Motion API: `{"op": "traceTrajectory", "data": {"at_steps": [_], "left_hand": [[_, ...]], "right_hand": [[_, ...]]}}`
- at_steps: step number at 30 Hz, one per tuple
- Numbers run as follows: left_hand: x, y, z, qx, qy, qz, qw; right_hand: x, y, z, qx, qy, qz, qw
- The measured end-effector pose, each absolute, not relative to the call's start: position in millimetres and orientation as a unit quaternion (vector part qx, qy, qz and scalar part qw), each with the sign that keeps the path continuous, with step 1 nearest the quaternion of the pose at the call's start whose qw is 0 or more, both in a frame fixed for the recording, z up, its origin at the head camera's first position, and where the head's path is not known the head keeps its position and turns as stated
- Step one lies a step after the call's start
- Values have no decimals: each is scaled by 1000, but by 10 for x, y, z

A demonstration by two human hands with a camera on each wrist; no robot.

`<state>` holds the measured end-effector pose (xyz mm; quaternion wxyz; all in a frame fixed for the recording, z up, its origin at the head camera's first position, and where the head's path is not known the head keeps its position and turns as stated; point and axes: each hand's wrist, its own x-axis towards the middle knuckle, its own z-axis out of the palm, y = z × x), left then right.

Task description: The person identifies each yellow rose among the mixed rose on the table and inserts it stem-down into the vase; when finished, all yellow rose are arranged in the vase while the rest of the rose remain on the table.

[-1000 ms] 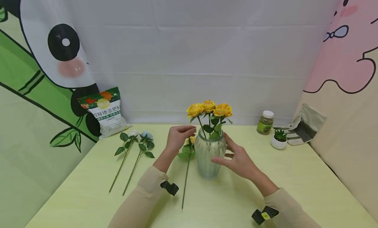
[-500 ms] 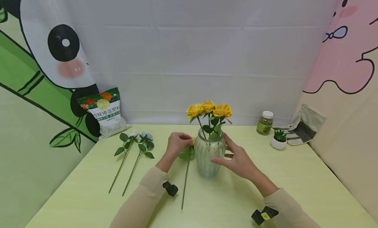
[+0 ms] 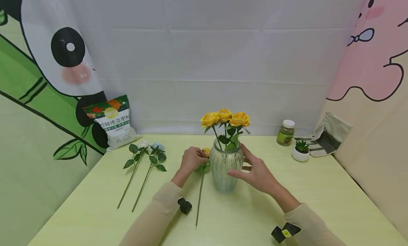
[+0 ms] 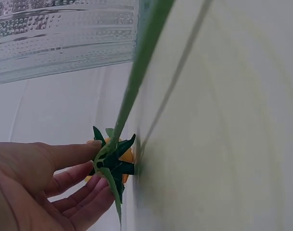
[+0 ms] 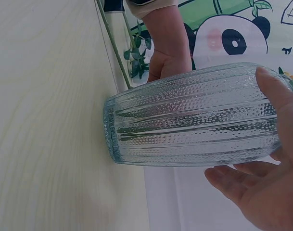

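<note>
A ribbed clear glass vase [image 3: 225, 173] stands upright on the table, holding several yellow roses [image 3: 225, 115] with green leaves. My right hand [image 3: 261, 173] grips its right side, the thumb across the front and fingers behind. Left of the vase, one more yellow rose [image 3: 207, 152] lies with its stem pointing toward me. My left hand [image 3: 191, 159] has its thumb and fingers around this rose's head. In the left wrist view, the thumb meets the green sepals [image 4: 120, 161] under the bloom, and the other fingers curve below them. Part of the bloom is hidden by the sepals.
A white rose [image 3: 143, 144] and a blue rose [image 3: 157, 146] lie at the left of the table. Behind them leans a fertilizer bag [image 3: 116, 124]. At the right back are a white-capped jar [image 3: 285, 133], a potted succulent [image 3: 301, 152] and a grey pouch [image 3: 333, 132].
My left hand has come down and slightly toward me from beside the vase's rim to the head of the lying yellow rose. The right hand and the vase have stayed in place.
</note>
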<state>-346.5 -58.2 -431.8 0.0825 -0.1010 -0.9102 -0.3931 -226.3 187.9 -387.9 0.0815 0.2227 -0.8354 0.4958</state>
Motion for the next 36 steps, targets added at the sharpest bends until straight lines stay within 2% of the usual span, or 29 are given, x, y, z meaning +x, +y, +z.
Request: {"op": "traceTrajectory", "data": {"at_steps": [10, 21, 36], "left_hand": [[-3506, -624, -4377, -96, -907, -402, 75], [-3579, -741, -4334, -29, -856, -516, 11], [-3731, -1108, -4206, 65, -654, -750, -75]], "right_hand": [[-2264, 1879, -3874, 220, -837, 495, 82], [-2271, 1888, -3886, 222, -837, 494, 82], [-2265, 1887, -3880, 221, -836, 496, 79]]}}
